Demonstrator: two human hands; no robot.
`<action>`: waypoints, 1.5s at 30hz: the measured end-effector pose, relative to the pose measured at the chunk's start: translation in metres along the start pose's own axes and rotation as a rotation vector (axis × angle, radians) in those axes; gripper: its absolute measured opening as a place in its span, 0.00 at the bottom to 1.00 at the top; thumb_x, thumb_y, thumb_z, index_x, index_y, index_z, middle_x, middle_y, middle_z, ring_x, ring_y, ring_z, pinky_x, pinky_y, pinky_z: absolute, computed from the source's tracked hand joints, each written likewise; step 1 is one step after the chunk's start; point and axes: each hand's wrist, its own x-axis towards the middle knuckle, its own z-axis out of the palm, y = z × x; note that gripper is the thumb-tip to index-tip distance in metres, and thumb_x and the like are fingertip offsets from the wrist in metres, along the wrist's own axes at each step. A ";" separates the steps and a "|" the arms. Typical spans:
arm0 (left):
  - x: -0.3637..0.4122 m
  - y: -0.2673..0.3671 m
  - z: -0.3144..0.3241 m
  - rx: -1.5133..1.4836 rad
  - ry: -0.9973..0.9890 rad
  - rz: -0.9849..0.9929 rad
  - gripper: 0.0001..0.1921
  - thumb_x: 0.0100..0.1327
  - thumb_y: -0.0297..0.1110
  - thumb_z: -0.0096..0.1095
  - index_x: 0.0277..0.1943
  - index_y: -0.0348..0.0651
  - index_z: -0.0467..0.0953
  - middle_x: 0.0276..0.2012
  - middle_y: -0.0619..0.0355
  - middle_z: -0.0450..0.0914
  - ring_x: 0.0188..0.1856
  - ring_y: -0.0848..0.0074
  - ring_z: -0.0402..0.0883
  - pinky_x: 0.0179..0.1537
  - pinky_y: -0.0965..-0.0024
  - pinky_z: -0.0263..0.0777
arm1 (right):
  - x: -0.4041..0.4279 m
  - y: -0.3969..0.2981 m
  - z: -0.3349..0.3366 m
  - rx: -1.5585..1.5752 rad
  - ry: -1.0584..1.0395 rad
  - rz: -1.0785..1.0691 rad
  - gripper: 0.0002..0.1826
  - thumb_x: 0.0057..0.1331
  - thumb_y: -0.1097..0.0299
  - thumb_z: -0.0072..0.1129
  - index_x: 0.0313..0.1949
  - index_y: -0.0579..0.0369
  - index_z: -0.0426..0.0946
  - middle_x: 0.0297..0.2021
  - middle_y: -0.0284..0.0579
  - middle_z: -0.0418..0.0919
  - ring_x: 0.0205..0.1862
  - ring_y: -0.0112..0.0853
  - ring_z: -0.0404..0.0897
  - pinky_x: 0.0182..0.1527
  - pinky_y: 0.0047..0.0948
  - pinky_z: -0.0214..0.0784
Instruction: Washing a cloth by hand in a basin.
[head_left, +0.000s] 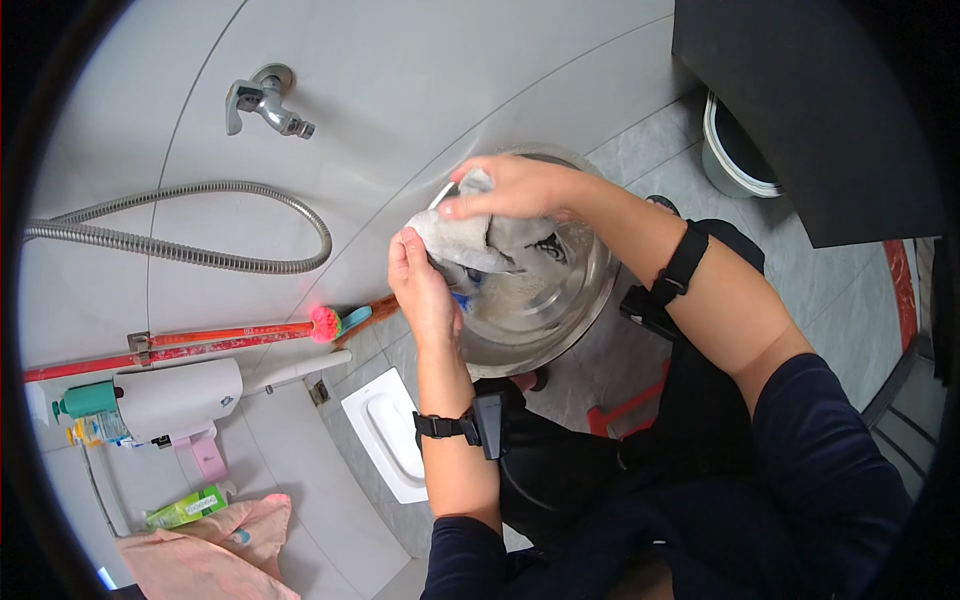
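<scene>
A wet, light grey cloth (457, 236) is stretched between my two hands above a round metal basin (491, 366). My left hand (424, 281) pinches its near left edge between thumb and fingers. From the upper right, my right hand (506, 187) grips the cloth's upper part, thumb on top. The lower folds hang into the basin, where cloudy water (525, 300) shows with some foam. A dark pattern (551, 247) marks the cloth's right part. Something blue lies partly hidden beneath the cloth, beside my left hand.
On the wall are a metal tap (274, 105) and a looped flexible metal hose (300, 262). Long-handled brushes (325, 324) hang left of the basin. A squat toilet (390, 435) lies below left. At the upper right stand a bucket (720, 157) and a dark panel (810, 112).
</scene>
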 end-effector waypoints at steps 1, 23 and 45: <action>-0.001 0.000 0.002 0.004 0.022 0.005 0.15 0.78 0.41 0.46 0.45 0.37 0.74 0.40 0.59 0.81 0.41 0.80 0.76 0.45 0.74 0.70 | -0.002 -0.002 -0.001 0.001 -0.004 -0.001 0.38 0.65 0.40 0.58 0.65 0.56 0.70 0.59 0.56 0.75 0.61 0.41 0.72 0.58 0.39 0.67; 0.004 0.006 -0.006 0.327 -0.064 -0.017 0.22 0.71 0.41 0.61 0.59 0.33 0.74 0.51 0.55 0.79 0.54 0.76 0.75 0.57 0.72 0.66 | 0.016 0.020 0.002 0.333 0.079 -0.152 0.08 0.68 0.68 0.60 0.42 0.59 0.77 0.35 0.37 0.80 0.40 0.23 0.76 0.45 0.25 0.68; -0.009 -0.031 0.014 -0.296 0.041 -0.455 0.21 0.74 0.54 0.49 0.47 0.42 0.74 0.41 0.54 0.80 0.41 0.67 0.83 0.40 0.63 0.78 | -0.011 0.020 0.093 -0.233 0.519 -0.656 0.21 0.68 0.51 0.56 0.26 0.57 0.78 0.18 0.58 0.75 0.24 0.58 0.78 0.30 0.52 0.71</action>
